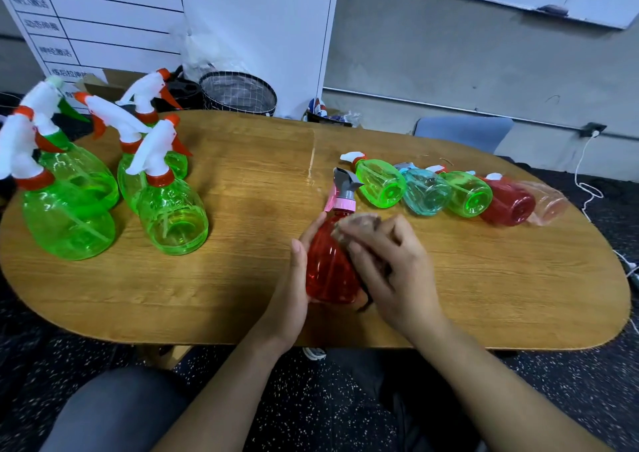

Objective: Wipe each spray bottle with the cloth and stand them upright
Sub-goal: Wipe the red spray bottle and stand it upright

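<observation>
A red spray bottle (328,268) with a pink collar and grey nozzle is tilted above the wooden table (242,296) near its front edge. My left hand (294,289) grips its left side. My right hand (387,261) presses a pale cloth (359,221) against its right side and shoulder; most of the cloth is hidden under the fingers. Several green bottles (166,206) with white and orange triggers stand upright at the left. A row of bottles lies on its side at the right: green (380,182), light blue (425,190), green (466,194), red (508,202), pale pink (549,206).
A mesh basket (238,93) and a cardboard box stand behind the table by a white board. A blue chair (463,131) sits at the far right side. A white cable (587,188) runs along the floor at the right. My knee (114,413) is below the table edge.
</observation>
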Tool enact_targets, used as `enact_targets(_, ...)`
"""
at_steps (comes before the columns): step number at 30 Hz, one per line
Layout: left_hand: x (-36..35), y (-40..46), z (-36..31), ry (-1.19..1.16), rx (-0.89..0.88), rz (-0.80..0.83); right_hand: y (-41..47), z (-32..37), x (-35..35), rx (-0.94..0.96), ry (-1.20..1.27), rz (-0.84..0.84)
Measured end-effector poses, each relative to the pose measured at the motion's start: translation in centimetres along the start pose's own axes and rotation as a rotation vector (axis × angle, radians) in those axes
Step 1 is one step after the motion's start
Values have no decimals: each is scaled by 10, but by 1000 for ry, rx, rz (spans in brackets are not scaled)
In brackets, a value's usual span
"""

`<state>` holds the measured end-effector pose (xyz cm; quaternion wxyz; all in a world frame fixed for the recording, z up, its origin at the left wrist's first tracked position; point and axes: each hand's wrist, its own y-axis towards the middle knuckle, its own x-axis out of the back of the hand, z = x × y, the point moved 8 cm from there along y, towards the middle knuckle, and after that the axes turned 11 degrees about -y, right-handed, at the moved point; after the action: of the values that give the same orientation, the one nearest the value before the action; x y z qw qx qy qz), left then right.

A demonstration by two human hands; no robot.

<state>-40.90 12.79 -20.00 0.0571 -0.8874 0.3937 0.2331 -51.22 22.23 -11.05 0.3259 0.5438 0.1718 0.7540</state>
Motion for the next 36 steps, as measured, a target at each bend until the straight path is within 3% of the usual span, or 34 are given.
enact_targets(2, -1, 0, 2, -7, 4, 19, 15, -13, -5, -143, 38, -12)
enact_targets(4, -1, -1, 0, -23, 0, 21, 13, -11, -17, -151, 45, 19)
enact_targets(17, 3, 2, 3, -12, 7, 9, -61, 22, -21, 329, -91, 165)
enact_targets(20, 0, 1, -1, 22, -6, 17, -56, 12, -5, 161, 75, 56)
enact_targets(23, -2, 2, -2, 34, 22, 27, -43, -17, 4, -262, 319, -147)
enact_targets(26, -4, 1, -2, 24, 22, 44, -43, -42, -17, -595, 550, -203)
enact_targets(29, -4, -1, 1, 0, 38, 63, -47, -44, -31, -695, 683, -220)
enact_targets(36, 2, 2, 3, -20, 19, 28, -53, -29, -36, -723, 845, -199)
